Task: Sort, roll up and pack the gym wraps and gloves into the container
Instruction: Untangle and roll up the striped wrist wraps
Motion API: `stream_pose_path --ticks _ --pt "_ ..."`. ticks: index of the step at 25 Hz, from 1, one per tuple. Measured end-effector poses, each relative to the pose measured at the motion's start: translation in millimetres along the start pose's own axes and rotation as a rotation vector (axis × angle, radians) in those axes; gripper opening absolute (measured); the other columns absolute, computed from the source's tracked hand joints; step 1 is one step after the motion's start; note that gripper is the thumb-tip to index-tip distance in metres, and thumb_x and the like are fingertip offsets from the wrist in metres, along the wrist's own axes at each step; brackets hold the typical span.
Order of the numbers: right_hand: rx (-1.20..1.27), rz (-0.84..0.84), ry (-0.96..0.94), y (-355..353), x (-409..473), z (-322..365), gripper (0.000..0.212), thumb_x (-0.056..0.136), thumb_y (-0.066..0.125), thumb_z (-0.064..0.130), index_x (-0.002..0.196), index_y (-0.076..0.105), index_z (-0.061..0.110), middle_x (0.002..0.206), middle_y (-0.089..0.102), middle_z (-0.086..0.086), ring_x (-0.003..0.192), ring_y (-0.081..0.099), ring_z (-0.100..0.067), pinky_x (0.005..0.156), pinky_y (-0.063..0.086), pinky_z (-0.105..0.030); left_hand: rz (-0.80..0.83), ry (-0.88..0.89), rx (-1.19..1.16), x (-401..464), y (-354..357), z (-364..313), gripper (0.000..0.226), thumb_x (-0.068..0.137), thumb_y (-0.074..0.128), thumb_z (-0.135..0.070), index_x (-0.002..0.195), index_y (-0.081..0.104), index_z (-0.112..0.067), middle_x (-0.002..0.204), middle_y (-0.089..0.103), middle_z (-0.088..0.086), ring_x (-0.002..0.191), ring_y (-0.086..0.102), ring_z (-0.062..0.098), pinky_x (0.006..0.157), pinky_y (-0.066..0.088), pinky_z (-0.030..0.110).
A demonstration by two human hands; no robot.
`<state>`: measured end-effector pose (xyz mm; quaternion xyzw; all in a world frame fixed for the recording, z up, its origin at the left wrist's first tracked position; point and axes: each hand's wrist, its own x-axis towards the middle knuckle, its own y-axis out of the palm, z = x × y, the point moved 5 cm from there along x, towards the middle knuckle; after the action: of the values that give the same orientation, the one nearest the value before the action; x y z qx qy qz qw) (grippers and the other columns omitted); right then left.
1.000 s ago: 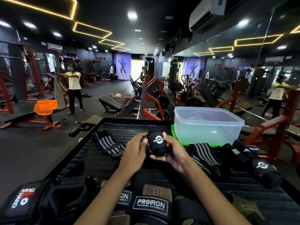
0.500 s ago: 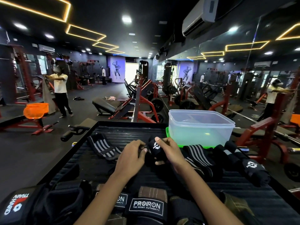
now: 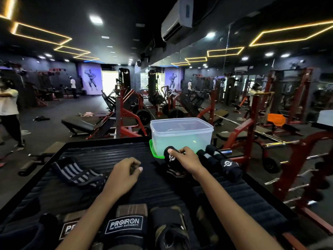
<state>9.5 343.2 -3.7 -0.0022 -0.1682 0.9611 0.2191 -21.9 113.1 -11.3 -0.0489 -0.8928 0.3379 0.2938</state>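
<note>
My right hand [image 3: 187, 158] grips a rolled black wrap [image 3: 170, 156] with a white logo, holding it just in front of the clear plastic container [image 3: 181, 136], which stands on a green lid [image 3: 153, 150] at the far edge of the black ribbed platform [image 3: 100, 156]. My left hand [image 3: 124, 173] hovers over the platform's middle with fingers loosely curled, holding nothing. Rolled black wraps [image 3: 225, 165] lie to the right of my right hand. A striped black-and-grey wrap [image 3: 75, 171] lies unrolled at the left. PROIRON gloves [image 3: 124, 225] sit at the near edge.
Red weight benches and racks [image 3: 248, 134] stand behind and to the right of the platform. A bench [image 3: 77, 124] stands on the dark floor to the left. A person in a white shirt [image 3: 8, 107] stands at far left.
My left hand has let go of the rolled wrap and stayed back. My right hand carried the wrap forward and right, up to the container. The view swung to the right.
</note>
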Motion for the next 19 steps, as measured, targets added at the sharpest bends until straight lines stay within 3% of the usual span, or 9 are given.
stream_pose_path --ticks 1,4,5,7,9,12,19 --pt "-0.048 -0.03 -0.006 -13 -1 -2 0.044 0.079 0.071 0.052 0.09 0.053 0.013 0.1 0.064 -0.008 0.083 0.064 -0.021 0.064 0.056 -0.034 0.022 0.026 0.01 1 7 -8 0.012 0.086 0.068 -0.016 0.097 0.068 -0.016 0.092 0.067 -0.001 0.087 0.064 0.014 0.086 0.051 0.032" --pt "-0.118 -0.098 0.001 -48 -7 -12 0.042 0.085 0.068 0.048 0.095 0.052 0.01 0.101 0.06 -0.009 0.079 0.055 -0.016 0.041 0.042 -0.016 0.085 0.089 0.025 0 28 -31 0.012 0.086 0.066 -0.019 0.098 0.068 -0.016 0.094 0.065 -0.001 0.089 0.063 0.014 0.085 0.049 0.03" --pt "-0.178 -0.129 0.007 -61 -9 -17 0.043 0.085 0.067 0.049 0.097 0.052 0.01 0.105 0.06 -0.01 0.084 0.057 -0.019 0.043 0.044 -0.017 0.101 0.098 0.023 -3 34 -34 0.012 0.087 0.066 -0.02 0.098 0.068 -0.016 0.093 0.064 -0.002 0.089 0.062 0.013 0.085 0.049 0.03" --pt "-0.351 -0.197 0.026 -83 -13 -31 0.05 0.085 0.064 0.054 0.106 0.052 0.01 0.116 0.062 -0.012 0.103 0.058 -0.028 0.07 0.053 -0.031 0.136 0.103 0.028 -9 43 -37 0.011 0.087 0.065 -0.019 0.098 0.067 -0.017 0.093 0.063 -0.003 0.087 0.061 0.011 0.083 0.049 0.028" --pt "-0.518 -0.252 0.072 -100 -18 -44 0.058 0.085 0.061 0.056 0.119 0.05 0.011 0.124 0.06 -0.013 0.117 0.054 -0.032 0.086 0.046 -0.039 0.159 0.096 0.027 -11 47 -35 0.009 0.087 0.066 -0.018 0.096 0.068 -0.018 0.09 0.062 -0.005 0.081 0.059 0.005 0.078 0.047 0.021" --pt "-0.666 -0.318 0.074 -113 -27 -54 0.06 0.085 0.061 0.057 0.121 0.048 0.01 0.123 0.06 -0.013 0.118 0.054 -0.033 0.085 0.045 -0.039 0.165 0.068 0.002 -12 46 -30 0.007 0.087 0.067 -0.015 0.093 0.068 -0.018 0.086 0.062 -0.006 0.075 0.057 -0.002 0.066 0.036 0.003" --pt "-0.802 -0.42 -0.077 -107 -30 -55 0.056 0.087 0.057 0.058 0.111 0.049 0.008 0.112 0.063 -0.015 0.115 0.049 -0.035 0.077 0.046 -0.039 0.21 0.091 0.022 -16 50 -32 0.006 0.088 0.066 -0.018 0.094 0.067 -0.019 0.086 0.059 -0.01 0.077 0.055 -0.004 0.063 0.035 0.002"
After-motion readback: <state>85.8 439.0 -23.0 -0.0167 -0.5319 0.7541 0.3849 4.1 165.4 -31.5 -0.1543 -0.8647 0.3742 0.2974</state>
